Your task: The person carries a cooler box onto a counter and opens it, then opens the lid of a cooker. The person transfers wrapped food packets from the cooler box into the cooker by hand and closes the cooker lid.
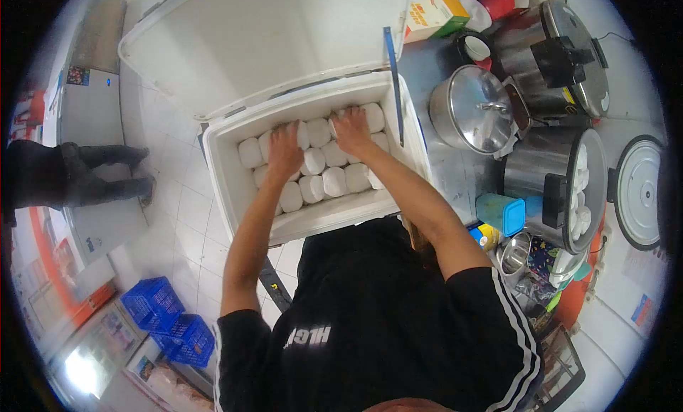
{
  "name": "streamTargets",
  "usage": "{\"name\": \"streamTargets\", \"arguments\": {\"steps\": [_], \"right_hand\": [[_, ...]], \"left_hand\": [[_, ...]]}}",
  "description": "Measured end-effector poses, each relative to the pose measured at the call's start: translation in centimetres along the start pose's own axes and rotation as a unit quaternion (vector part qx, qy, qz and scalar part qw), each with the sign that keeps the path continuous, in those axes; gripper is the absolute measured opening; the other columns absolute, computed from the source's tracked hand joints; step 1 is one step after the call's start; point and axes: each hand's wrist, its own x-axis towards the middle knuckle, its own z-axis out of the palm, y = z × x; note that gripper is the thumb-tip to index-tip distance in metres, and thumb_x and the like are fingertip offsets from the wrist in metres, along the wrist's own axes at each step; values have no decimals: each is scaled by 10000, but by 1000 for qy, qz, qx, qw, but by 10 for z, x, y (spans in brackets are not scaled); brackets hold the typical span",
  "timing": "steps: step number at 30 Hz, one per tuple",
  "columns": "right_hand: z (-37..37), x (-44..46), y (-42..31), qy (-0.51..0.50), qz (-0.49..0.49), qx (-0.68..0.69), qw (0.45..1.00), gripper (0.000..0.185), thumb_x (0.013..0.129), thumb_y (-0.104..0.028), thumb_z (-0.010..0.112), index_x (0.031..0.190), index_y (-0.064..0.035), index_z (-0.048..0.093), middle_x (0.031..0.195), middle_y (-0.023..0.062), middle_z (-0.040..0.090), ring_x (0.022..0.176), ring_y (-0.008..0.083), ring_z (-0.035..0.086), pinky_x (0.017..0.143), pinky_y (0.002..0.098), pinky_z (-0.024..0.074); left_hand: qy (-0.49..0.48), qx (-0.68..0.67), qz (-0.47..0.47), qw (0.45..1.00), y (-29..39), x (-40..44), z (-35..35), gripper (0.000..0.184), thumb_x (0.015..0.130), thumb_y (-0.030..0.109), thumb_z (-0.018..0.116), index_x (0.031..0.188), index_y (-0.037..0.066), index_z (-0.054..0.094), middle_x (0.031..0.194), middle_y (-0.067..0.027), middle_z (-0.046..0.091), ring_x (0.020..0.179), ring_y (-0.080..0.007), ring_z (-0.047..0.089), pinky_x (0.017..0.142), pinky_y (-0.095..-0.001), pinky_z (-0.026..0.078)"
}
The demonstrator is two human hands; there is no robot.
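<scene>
Rows of rounded white wrapped bundles fill the floor of a white cooler box, which stands in front of me with its lid raised. My left hand reaches to the far row, its fingers curled over a white bundle. Further right in that row, my right hand is closed over another bundle. Both hands partly hide the bundles beneath them, and the fingertips are hard to see.
A steel counter on the right holds a lidded pot, large cookers, one with more white bundles inside, and a teal container. Blue baskets stand on the floor at left. Another person's legs show beside a white freezer.
</scene>
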Motion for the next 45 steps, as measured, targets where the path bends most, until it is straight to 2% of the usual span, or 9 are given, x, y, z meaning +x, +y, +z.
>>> {"name": "streamTargets", "arguments": {"steps": [10,12,14,19,21,26,32,41,45], "right_hand": [[7,-8,-16,76,40,41,995,486,707,-177,688,1173,-106,571,1218,232,425,994,390,522,837,451,476],[-18,-9,-4,-112,77,173,976,656,650,-175,743,1259,-138,504,1211,229,458,1096,430,502,891,448,474],[-48,-24,20,-188,30,337,922,687,633,-212,775,1255,-117,498,1184,224,508,1070,370,538,889,395,474],[-144,-117,90,-130,65,583,800,679,654,-263,790,1245,-103,495,1103,131,564,1047,224,535,905,340,436],[-186,-159,117,-35,44,623,781,683,650,-239,791,1250,-107,493,1098,95,560,1067,202,521,930,336,417],[-278,-271,213,255,144,437,850,699,626,-230,797,1238,-93,488,1188,88,522,1106,212,504,958,331,407],[-307,-355,377,431,470,347,687,690,682,-312,802,1206,-17,464,1007,161,604,862,228,618,701,328,521],[-267,-377,529,290,587,241,716,938,515,-365,822,1202,109,395,1090,270,595,963,343,635,539,416,581],[-246,-367,559,292,526,169,781,912,472,-359,821,1134,122,419,1053,314,600,978,391,624,786,430,542]], "left_hand": [[-90,49,-16,995,9,7,-11,731,567,202,800,1205,53,474,1189,-172,495,1136,-378,447,983,-510,331],[-48,69,24,996,0,1,-5,722,569,243,807,1184,28,495,1194,-188,532,1158,-372,455,986,-511,332],[-23,45,71,996,-16,-3,-4,737,582,264,807,1201,12,496,1207,-204,549,1176,-368,459,991,-505,333],[-78,-178,-173,966,-38,-13,-32,842,598,335,843,1251,-69,497,1260,-241,520,1189,-363,481,1003,-437,378],[-72,-116,-81,987,-72,-7,-19,773,571,256,855,1201,-69,547,1203,-234,560,1087,-356,537,972,-438,401],[-59,-94,-154,982,-75,5,1,760,506,251,870,1145,-52,593,1154,-240,559,1077,-403,512,970,-458,399],[-77,-6,-23,997,-65,-1,7,820,471,271,882,1170,-34,582,1213,-250,470,1168,-420,414,954,-495,406],[-107,31,-134,985,-43,-1,11,867,397,386,903,1114,-17,630,1253,-249,416,1213,-421,347,985,-530,361],[-125,46,-72,988,-34,5,19,850,393,386,899,1084,-37,640,1186,-272,452,1107,-443,426,954,-540,368]]}}
